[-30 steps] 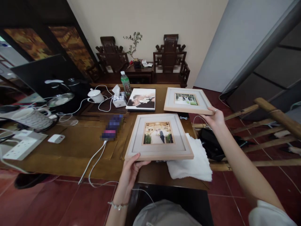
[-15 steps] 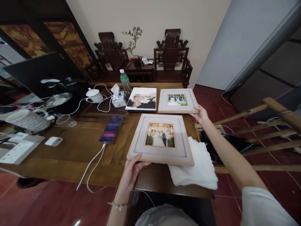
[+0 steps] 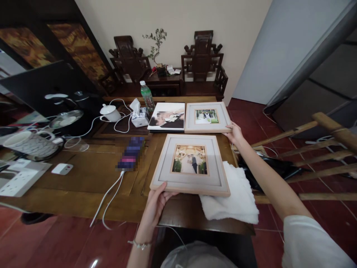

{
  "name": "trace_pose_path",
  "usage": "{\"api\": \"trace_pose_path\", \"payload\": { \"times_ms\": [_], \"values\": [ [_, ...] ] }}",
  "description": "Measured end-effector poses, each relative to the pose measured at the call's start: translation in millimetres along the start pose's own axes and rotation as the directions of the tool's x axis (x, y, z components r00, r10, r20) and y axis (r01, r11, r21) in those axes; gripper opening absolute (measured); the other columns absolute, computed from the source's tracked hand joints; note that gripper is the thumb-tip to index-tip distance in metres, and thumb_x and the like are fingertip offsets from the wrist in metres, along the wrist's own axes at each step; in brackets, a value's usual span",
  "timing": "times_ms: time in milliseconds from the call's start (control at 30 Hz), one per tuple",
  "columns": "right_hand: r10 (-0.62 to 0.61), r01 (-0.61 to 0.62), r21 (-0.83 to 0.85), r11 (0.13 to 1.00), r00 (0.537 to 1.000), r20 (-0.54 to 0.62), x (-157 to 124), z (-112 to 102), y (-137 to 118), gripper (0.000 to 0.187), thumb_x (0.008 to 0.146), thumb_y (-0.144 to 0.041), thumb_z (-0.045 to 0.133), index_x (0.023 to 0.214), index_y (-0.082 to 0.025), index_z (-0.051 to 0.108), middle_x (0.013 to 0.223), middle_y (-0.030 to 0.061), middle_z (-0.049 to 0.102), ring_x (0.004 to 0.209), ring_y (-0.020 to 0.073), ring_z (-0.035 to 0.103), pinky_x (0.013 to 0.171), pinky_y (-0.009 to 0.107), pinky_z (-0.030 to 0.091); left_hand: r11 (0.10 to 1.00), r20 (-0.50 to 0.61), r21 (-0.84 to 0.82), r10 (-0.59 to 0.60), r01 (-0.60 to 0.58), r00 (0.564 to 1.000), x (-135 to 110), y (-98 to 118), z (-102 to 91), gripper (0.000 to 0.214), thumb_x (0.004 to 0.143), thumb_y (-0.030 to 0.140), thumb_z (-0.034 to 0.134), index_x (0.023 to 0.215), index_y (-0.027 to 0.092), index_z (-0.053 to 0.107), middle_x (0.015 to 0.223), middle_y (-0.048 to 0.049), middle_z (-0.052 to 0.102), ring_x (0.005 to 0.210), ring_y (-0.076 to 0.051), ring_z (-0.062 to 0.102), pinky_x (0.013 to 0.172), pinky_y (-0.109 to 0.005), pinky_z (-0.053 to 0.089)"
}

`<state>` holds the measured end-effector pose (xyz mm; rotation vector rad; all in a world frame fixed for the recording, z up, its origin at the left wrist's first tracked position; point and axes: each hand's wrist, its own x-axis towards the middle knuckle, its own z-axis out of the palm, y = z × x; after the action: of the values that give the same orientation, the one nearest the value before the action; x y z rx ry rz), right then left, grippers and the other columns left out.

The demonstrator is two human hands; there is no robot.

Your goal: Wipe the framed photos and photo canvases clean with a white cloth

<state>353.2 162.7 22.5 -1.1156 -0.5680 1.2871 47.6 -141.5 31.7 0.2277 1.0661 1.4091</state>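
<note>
A large light-wood picture frame [image 3: 191, 164] with a wedding photo lies on the brown wooden table [image 3: 83, 175], partly over a white folded cloth [image 3: 232, 195]. My left hand [image 3: 157, 203] grips its near left corner, fingers wrapped round the edge. A smaller matching frame [image 3: 206, 117] rests flat at the table's far right, beside a frameless photo print [image 3: 167, 116]. My right hand [image 3: 234, 133] holds that smaller frame at its near right corner.
On the table's left stand a white teapot [image 3: 109, 112], a tissue box [image 3: 139, 114], a green bottle [image 3: 146, 96], a white power strip [image 3: 19, 178], white cables [image 3: 108, 197] and a patterned cup [image 3: 30, 143]. Wooden rails [image 3: 320, 145] lie to the right; carved chairs [image 3: 202, 63] stand behind.
My right hand has brought the smaller frame leftward and down, from hanging over the table's right edge to lying beside the photo print. My left hand and the large frame barely moved.
</note>
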Motion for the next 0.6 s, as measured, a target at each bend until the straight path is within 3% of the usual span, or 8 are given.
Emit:
{"api": "trace_pose_path", "payload": {
  "times_ms": [400,600],
  "values": [
    [-0.098,0.103,-0.204,0.974,0.995,0.033,-1,1,9,0.042,0.057,-0.011,0.051,0.095,-0.026,0.062,0.083,-0.0037,0.068,0.077,0.016,0.062,0.072,0.035,0.058,1.0,-0.009,-0.002,-0.003,0.003,1.0,3,-1,-2.6,0.038,0.073,0.013,0.073,0.108,0.007,0.058,0.093,-0.0126,0.074,0.075,-0.026,0.073,0.073,-0.04,0.063],
    [-0.234,0.248,-0.362,0.899,0.969,0.083,-8,-7,10,0.034,0.063,-0.021,0.058,0.095,-0.025,0.068,0.1,-0.0001,0.07,0.103,0.0236,0.059,0.09,0.039,0.051,1.0,-0.029,-0.008,0.01,-0.01,1.0,-2,1,2.7,0.034,0.079,0.019,0.07,0.11,0.011,0.058,0.095,-0.0105,0.073,0.073,-0.024,0.073,0.077,-0.043,0.062]
  ]
}}
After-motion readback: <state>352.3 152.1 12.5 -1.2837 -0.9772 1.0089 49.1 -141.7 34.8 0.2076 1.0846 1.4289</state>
